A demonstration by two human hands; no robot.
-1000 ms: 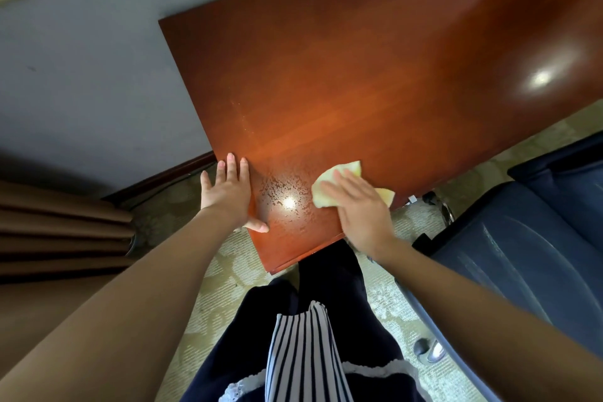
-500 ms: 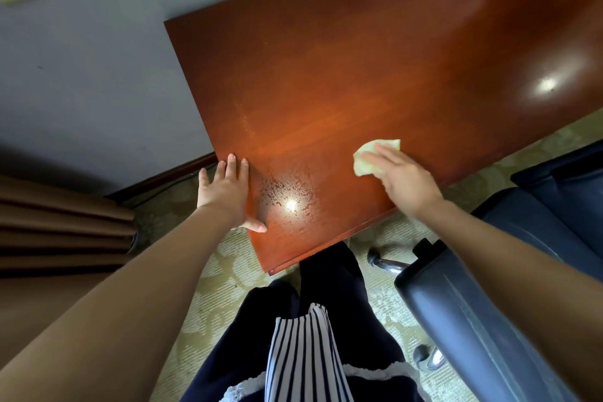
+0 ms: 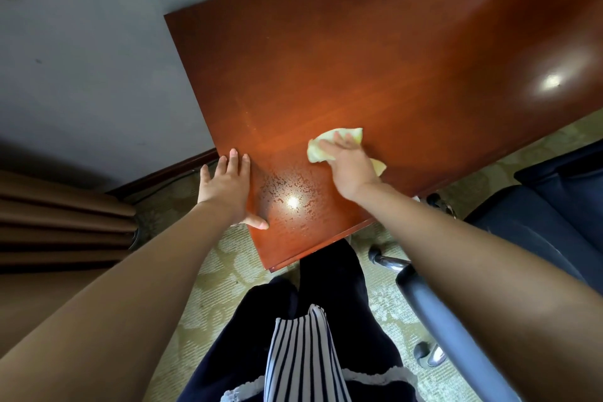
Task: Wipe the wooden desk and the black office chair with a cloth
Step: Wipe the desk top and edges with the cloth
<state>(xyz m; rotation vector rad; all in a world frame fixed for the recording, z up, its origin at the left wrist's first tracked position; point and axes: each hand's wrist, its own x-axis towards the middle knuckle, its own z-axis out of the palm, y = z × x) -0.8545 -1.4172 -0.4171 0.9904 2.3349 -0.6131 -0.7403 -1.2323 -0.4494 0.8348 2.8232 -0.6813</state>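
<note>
Wood fills the upper right of the head view: a glossy reddish-brown wooden table (image 3: 375, 59) with its near left corner pointing toward the person. A crumpled pale yellow cloth (image 3: 329, 143) lies on the tabletop near the front edge, a little in from that corner. The right hand (image 3: 350, 163) lies on top of the cloth with its fingers stretched out straight, pressing it flat against the wood; part of the cloth shows beyond the fingertips and a small corner peeks out by the wrist. The left hand (image 3: 226, 188) is released and flat, palm against the table's left edge, fingers straight and pointing away from the person, thumb spread onto the tabletop. Between the two hands, a speckled patch of droplets (image 3: 287, 192) glints around a bright reflection.

The black padded office chair (image 3: 538, 228) stands to the right, just beside the table, partly hidden by the right forearm; one chrome base leg (image 3: 388, 259) shows on the pale patterned carpet (image 3: 212, 271). Brown pleated curtain (image 3: 58, 222) hangs at left below a grey wall (image 3: 98, 59). Dark trousers and a striped garment (image 3: 303, 356) appear at the bottom.
</note>
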